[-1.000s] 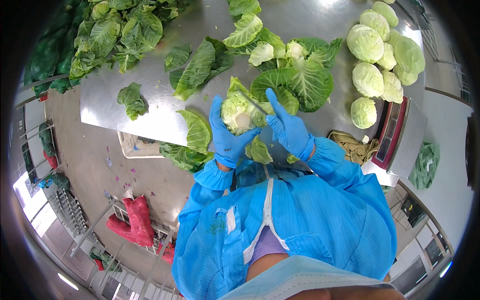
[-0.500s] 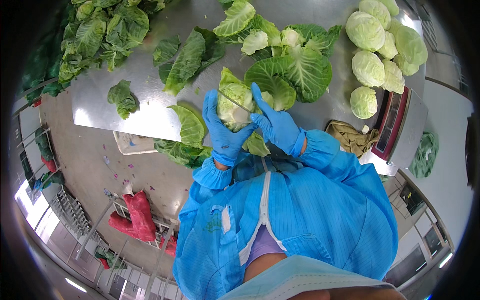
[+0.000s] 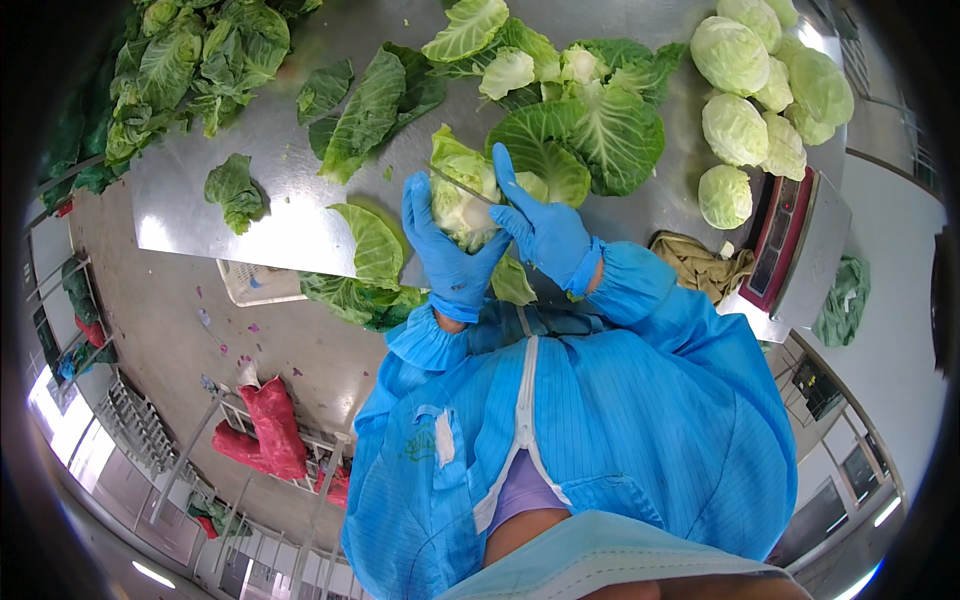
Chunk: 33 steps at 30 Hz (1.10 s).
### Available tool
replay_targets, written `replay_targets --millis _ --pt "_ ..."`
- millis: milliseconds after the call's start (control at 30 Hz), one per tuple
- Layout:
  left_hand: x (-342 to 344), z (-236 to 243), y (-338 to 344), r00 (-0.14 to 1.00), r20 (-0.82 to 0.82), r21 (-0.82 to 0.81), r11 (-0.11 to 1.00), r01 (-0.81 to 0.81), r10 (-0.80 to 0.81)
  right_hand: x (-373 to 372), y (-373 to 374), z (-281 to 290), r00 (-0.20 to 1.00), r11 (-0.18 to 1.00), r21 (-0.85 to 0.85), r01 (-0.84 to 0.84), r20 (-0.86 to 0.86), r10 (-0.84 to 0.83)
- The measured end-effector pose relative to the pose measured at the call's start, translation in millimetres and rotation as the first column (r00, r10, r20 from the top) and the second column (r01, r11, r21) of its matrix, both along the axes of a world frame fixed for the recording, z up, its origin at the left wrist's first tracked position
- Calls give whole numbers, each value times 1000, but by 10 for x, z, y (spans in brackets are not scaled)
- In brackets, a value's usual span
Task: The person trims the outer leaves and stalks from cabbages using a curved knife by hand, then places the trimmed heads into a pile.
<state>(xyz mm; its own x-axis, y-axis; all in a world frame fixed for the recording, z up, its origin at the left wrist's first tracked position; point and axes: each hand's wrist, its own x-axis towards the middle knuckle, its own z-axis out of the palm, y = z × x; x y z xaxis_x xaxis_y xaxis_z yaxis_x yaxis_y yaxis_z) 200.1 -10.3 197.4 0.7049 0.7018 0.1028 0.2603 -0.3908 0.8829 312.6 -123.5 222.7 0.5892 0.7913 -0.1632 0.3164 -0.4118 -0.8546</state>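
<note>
A pale green cabbage (image 3: 462, 197) is held just above the metal table's front edge. My gloved left hand (image 3: 450, 255) wraps its left and near side. In my gloved right hand (image 3: 550, 232) is a knife (image 3: 462, 184), its thin blade lying across the cabbage toward the upper left; the handle is hidden in the fist. My right index finger or thumb stretches up beside the cabbage. Below the hands hangs a loose leaf (image 3: 512, 282). Just beyond lies a pile of large outer leaves (image 3: 590, 140).
Trimmed cabbages (image 3: 737, 130) are heaped at the right, behind a red-framed scale (image 3: 785, 240). A brown cloth (image 3: 700, 265) lies near it. Untrimmed leafy cabbages (image 3: 190, 65) stand far left. Loose leaves (image 3: 365, 110) are scattered on the metal table (image 3: 190, 200). A white crate (image 3: 258, 283) sits below its edge.
The cabbage and both hands have shifted slightly up and left in view, along with a small shift of the whole scene. The knife blade stays across the cabbage.
</note>
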Motion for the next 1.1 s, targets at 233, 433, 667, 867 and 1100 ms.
replay_targets --millis 233,433,667,867,1100 --pt "-38 -48 -61 999 22 15 999 -35 35 -10 4 -54 989 996 -78 -30 139 41" --pt "-46 -124 -125 993 72 -16 996 -92 93 -4 49 -20 981 992 -115 -53 178 73" --pt "-55 -129 -203 993 67 200 974 -105 93 259 -83 33 910 962 -154 -227 318 266" --pt "-18 213 110 995 56 143 987 77 -86 -65 -140 -76 955 987 139 -79 293 36" --pt "-70 199 262 955 -48 -30 957 290 -291 -77 45 -17 961 993 103 -48 276 18"
